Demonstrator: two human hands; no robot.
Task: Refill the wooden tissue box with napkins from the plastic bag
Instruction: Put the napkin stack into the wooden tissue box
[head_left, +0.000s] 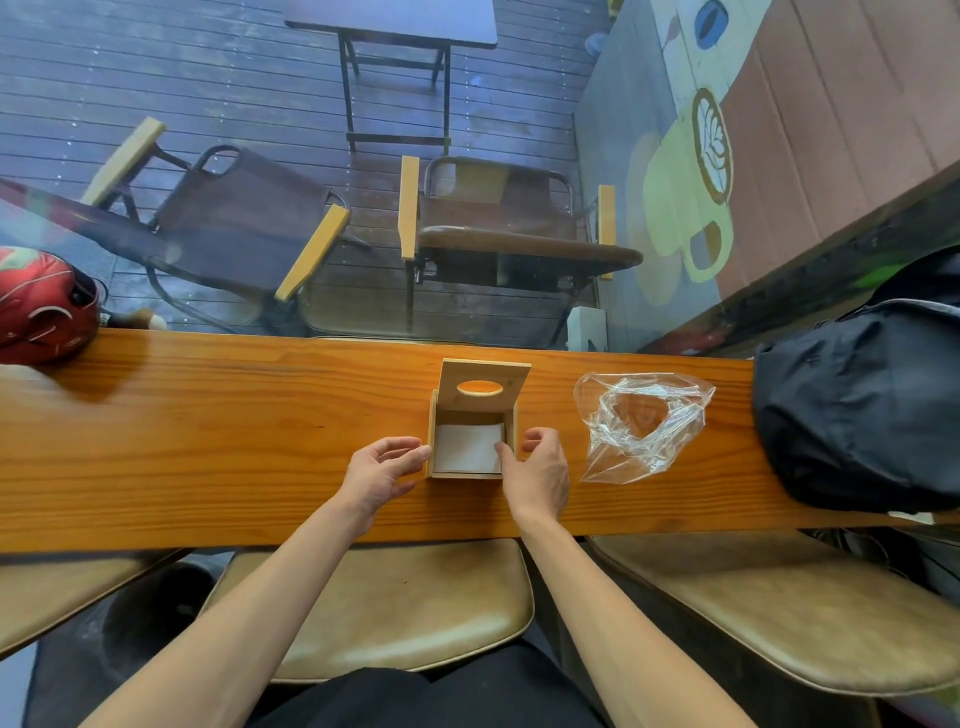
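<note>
Flanking the wooden tissue box (470, 434) mid-surface (208, 441), left hand (382, 475) and right hand (540, 475) loosely cupped, grasping nothing; napkins (467, 448) inside, lid (483, 385) up, plastic bag (641, 426) crumpled just right.

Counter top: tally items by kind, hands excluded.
Wooden tissue box, lid raised, napkins inside: 1
Clear plastic bag: 1
Black backpack: 1
Red helmet: 1
Total: 4

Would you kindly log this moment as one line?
white napkins in open wooden tissue box | left hand, right hand flank it | clear plastic bag empty
</note>
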